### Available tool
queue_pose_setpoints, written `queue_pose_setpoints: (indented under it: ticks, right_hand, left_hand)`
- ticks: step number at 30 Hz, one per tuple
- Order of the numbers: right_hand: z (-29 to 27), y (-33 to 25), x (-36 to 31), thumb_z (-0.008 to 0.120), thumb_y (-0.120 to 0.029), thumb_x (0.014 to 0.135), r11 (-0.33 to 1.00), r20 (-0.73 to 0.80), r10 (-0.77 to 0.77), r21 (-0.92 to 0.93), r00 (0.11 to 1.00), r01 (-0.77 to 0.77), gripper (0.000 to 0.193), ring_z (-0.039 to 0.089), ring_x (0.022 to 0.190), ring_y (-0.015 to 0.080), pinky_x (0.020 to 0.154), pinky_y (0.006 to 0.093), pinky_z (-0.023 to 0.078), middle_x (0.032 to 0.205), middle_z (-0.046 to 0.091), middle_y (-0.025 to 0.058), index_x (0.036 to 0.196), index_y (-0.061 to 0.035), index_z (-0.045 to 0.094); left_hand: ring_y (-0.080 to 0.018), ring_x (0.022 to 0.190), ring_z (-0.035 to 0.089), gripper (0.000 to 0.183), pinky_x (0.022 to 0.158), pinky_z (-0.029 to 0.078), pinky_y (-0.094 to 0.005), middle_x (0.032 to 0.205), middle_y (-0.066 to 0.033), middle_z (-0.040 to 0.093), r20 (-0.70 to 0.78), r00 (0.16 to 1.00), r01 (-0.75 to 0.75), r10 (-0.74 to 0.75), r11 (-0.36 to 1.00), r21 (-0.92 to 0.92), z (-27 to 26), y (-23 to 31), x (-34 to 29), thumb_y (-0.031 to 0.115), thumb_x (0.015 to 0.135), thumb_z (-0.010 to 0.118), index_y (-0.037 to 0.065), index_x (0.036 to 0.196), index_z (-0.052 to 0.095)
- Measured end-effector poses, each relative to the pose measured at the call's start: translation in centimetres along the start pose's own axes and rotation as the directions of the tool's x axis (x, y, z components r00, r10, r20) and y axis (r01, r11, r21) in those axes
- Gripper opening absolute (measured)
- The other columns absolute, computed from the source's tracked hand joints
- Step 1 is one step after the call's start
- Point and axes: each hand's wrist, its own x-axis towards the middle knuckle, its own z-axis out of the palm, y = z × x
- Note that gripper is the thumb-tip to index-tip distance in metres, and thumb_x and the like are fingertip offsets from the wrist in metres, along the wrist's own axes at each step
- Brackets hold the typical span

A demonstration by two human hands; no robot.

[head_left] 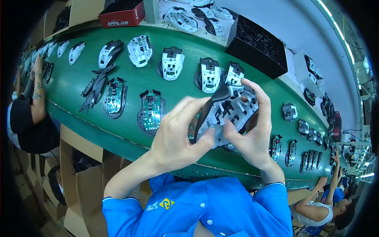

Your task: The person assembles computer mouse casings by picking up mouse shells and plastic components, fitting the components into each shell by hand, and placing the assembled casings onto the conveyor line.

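Observation:
Both my hands hold up a computer mouse top shell, white inside with black edges and small black parts, its hollow underside facing me. My left hand grips the shell's left side, thumb pressed on its near end. My right hand wraps round the right side, fingers over the far edge and thumb near the inside. Left of the shell, two mouse bases with green circuit boards lie on the green bench. Beyond the held shell sit two black-and-white mouse shells, the right one partly hidden.
Black plastic side pieces lie piled at left. A black box of small black parts and a red box stand at the back. More circuit-board bases lie at right. Cardboard boxes stand below the bench; people sit on both sides.

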Motion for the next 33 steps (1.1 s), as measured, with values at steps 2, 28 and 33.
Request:
queue_pose_setpoints:
  ticks: [2, 28, 33]
  right_hand:
    - [0.0, -0.5, 0.0, 0.069, 0.006, 0.067, 0.998, 0.009, -0.034, -0.056, 0.999, 0.034, 0.073, 0.057, 0.105, 0.0206, 0.078, 0.0288, 0.052, 0.125, 0.049, 0.0136, 0.133, -0.0024, 0.039]
    - [-15.2, 17.7, 1.8, 0.055, -0.001, 0.077, 0.093, 0.217, -0.099, -0.970, 0.971, 0.226, 0.056, 0.057, 0.093, 0.0234, 0.052, 0.0292, 0.054, 0.102, 0.052, 0.0055, 0.129, -0.0220, 0.049]
    - [-14.9, 8.8, -1.3, 0.074, -0.016, 0.066, 0.501, 0.222, 0.249, -0.862, 0.943, 0.071, 0.071, 0.050, 0.105, 0.0309, 0.088, 0.0395, 0.049, 0.120, 0.049, 0.0110, 0.130, -0.0102, 0.043]
  left_hand:
    - [-0.0182, 0.066, 0.062, 0.044, 0.056, 0.048, -0.0278, 0.081, -0.0140, 0.061, -0.068, 0.994, -0.083, 0.084, 0.996, 0.021, 0.8, -0.5, -0.2, 0.004, 0.074, 0.063, -0.005, 0.116, 0.053]
    - [-0.0218, 0.091, 0.056, 0.046, 0.074, 0.049, -0.0334, 0.094, -0.0048, 0.063, -0.027, 0.993, -0.071, 0.117, 0.750, 0.658, 0.8, -1.0, 6.7, 0.022, 0.072, 0.071, 0.010, 0.115, 0.060]
    - [-0.0282, 0.097, 0.047, 0.076, 0.074, 0.042, -0.0380, 0.088, -0.0138, 0.061, 0.211, 0.961, -0.253, 0.181, 0.258, 0.932, 7.0, -8.0, 13.2, 0.065, 0.067, 0.064, -0.005, 0.096, 0.065]
